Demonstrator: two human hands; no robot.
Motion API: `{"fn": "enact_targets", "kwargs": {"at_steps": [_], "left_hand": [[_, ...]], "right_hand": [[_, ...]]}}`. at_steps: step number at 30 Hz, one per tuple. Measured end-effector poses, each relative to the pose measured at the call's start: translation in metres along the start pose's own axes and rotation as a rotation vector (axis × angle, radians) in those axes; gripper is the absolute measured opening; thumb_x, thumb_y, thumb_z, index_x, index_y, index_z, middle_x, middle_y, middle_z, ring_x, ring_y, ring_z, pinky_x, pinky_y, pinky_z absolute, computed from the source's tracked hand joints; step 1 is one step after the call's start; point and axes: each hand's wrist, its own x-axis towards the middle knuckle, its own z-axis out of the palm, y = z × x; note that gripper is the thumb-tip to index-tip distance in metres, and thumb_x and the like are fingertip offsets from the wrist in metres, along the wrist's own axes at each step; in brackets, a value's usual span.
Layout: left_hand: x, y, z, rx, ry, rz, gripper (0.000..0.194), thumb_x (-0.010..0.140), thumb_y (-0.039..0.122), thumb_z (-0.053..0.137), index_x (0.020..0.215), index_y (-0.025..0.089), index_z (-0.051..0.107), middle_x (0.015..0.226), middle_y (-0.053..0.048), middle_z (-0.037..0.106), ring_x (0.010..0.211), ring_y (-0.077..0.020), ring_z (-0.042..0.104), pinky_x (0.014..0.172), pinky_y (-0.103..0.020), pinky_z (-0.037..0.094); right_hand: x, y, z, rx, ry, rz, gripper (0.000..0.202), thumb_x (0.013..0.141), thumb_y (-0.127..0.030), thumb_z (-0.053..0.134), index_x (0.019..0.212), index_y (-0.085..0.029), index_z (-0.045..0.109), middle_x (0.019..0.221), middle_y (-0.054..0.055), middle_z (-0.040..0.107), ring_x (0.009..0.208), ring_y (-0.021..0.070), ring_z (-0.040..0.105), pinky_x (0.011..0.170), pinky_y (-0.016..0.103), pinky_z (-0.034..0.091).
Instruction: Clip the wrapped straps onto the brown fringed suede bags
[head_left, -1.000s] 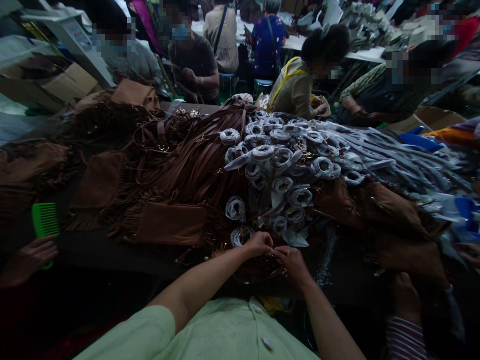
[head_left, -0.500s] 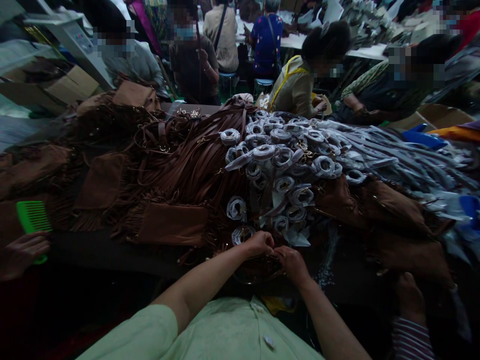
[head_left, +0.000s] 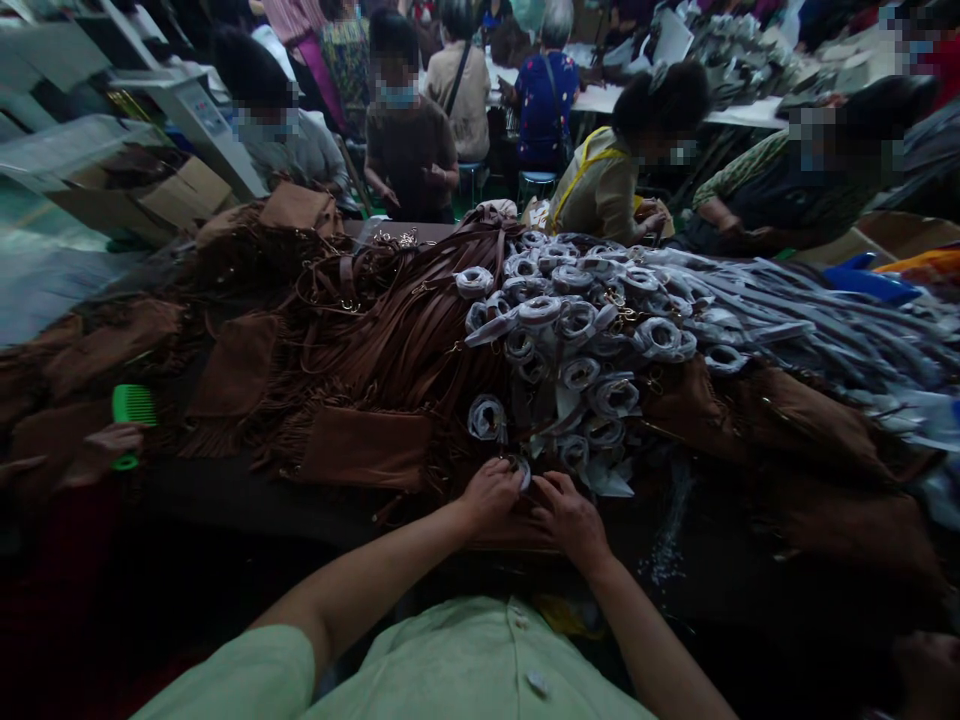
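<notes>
Machine panel: marks on the grey machine [head_left: 210,110], far beyond and left of both grips, too small to read.
Bench near edge: dark, runs just this side of both grips; exact line lost in shadow.
Room left: dark strip of bench [head_left: 247,482] showing left of left grip, this side of the fringed bag [head_left: 367,448].
Room right: dark bench top right of right grip, with whitish scraps [head_left: 667,545] scattered on it.
Room beyond: tight; wrapped coils [head_left: 577,320] piled close behind both grips, brown straps [head_left: 390,335] heaped beyond left grip.
Left grip [head_left: 491,492]: palm down, fingers bent together, tips by the near coil [head_left: 523,470]; can't tell if it pinches anything.
Right grip [head_left: 571,520]: fingers parted and bent, tips at the brown piece; can't tell if it pinches it.
Gap: grips near each other, not touching.
Brown piece [head_left: 514,532]: flat on bench, under and between both grips, partly hidden by them.
Lone coil [head_left: 487,417]: just beyond left grip.
Brown bags [head_left: 814,420]: right of right grip, well apart.
Co-worker's hand [head_left: 109,450]: far left of left grip, holding a green comb [head_left: 135,405].
</notes>
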Motion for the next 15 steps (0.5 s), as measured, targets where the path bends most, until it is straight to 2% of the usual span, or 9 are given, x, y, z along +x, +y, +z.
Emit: {"fn": "enact_targets", "kwargs": {"at_steps": [3,5,8,10,12,15], "left_hand": [[0.006,0.007,-0.009,-0.092,0.048,0.091,0.053,0.067,0.056,0.064,0.1,0.017,0.055,0.099,-0.01,0.061,0.1,-0.0235,0.051,0.091,-0.034,0.034],[0.004,0.01,-0.013,-0.139,0.089,0.119,0.043,0.072,0.044,0.064,0.105,0.019,0.054,0.103,-0.008,0.06,0.103,-0.0211,0.05,0.092,-0.033,0.034],[-0.015,0.014,-0.01,-0.168,0.21,0.027,0.035,0.076,0.03,0.062,0.108,0.02,0.051,0.105,-0.007,0.06,0.106,-0.0195,0.049,0.095,-0.034,0.033],[-0.035,0.015,-0.001,-0.165,0.241,-0.025,0.039,0.073,0.034,0.066,0.107,0.02,0.051,0.107,-0.007,0.058,0.108,-0.0212,0.047,0.097,-0.036,0.033],[-0.051,0.015,0.012,-0.137,0.153,-0.023,0.047,0.067,0.038,0.07,0.106,0.019,0.052,0.11,-0.009,0.056,0.109,-0.0243,0.046,0.096,-0.039,0.033],[-0.05,0.01,0.029,-0.138,-0.083,-0.111,0.03,0.076,0.031,0.06,0.103,0.019,0.058,0.105,-0.01,0.059,0.103,-0.0246,0.051,0.09,-0.037,0.038]], "right_hand": [[0.004,-0.01,-0.002,-0.02,0.025,-0.029,0.05,0.078,-0.019,0.056,0.126,-0.03,0.047,0.127,0.008,0.047,0.091,0.0171,0.06,0.072,0.026,0.049],[0.005,-0.009,0.001,-0.028,0.049,-0.017,0.043,0.08,-0.018,0.054,0.121,-0.03,0.051,0.125,0.007,0.049,0.087,0.0162,0.061,0.07,0.025,0.049],[0.002,0.0,0.006,0.0,0.055,0.015,0.033,0.08,-0.021,0.055,0.112,-0.029,0.058,0.116,0.006,0.053,0.079,0.0144,0.061,0.068,0.025,0.049],[-0.001,0.007,0.009,0.067,0.081,0.057,0.028,0.079,-0.023,0.056,0.106,-0.027,0.06,0.112,0.005,0.055,0.079,0.0147,0.061,0.07,0.026,0.049],[-0.006,0.01,0.009,0.17,0.139,0.076,0.025,0.079,-0.024,0.057,0.103,-0.026,0.061,0.109,0.005,0.056,0.085,0.0166,0.061,0.076,0.028,0.05],[-0.018,0.006,0.002,0.336,0.23,0.034,0.023,0.081,-0.022,0.053,0.102,-0.023,0.061,0.111,0.007,0.057,0.1,0.0189,0.058,0.086,0.031,0.048]]}}
